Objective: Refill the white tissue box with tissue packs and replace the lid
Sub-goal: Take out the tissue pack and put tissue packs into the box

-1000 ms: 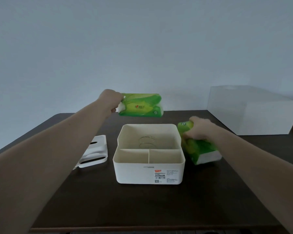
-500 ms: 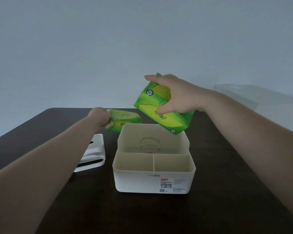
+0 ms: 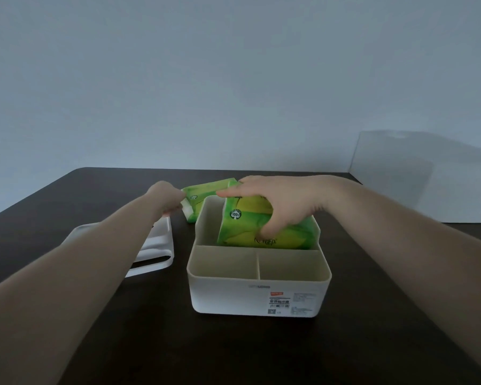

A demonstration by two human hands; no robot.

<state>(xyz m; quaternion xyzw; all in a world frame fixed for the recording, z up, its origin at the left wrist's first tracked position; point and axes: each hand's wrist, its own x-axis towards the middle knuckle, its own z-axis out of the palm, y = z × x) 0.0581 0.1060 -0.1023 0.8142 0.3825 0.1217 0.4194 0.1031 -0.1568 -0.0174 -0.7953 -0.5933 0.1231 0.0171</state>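
On the left of the dark worktop (image 3: 122, 343) lies the lid (image 3: 156, 254), a stiff white shell we judge light and easy to lift by its edges; our left forearm hides part of it. Just past it, our left hand (image 3: 164, 200) holds the second pack (image 3: 203, 197) by its near end, beside the far left corner of the box (image 3: 258, 295). Those fingers are curled round the end, though we cannot see their tips.

In the middle, the box stands open, its two small front compartments empty. Our right hand (image 3: 278, 201) holds the first pack (image 3: 250, 226) from above, thumb on the near face and fingers (image 3: 228, 193) stretched along the top edge, pinching it as it sits tilted, partly inside the large rear compartment.

These packs look soft and light, with slick film wrappers that dent under the thumb. We judge a broad grip across the long faces best; a squeeze at one corner would let the film slide or crumple. The box itself seems rigid enough to stay put while we press the pack level.

At far right stands a clear container (image 3: 428, 179), well apart.
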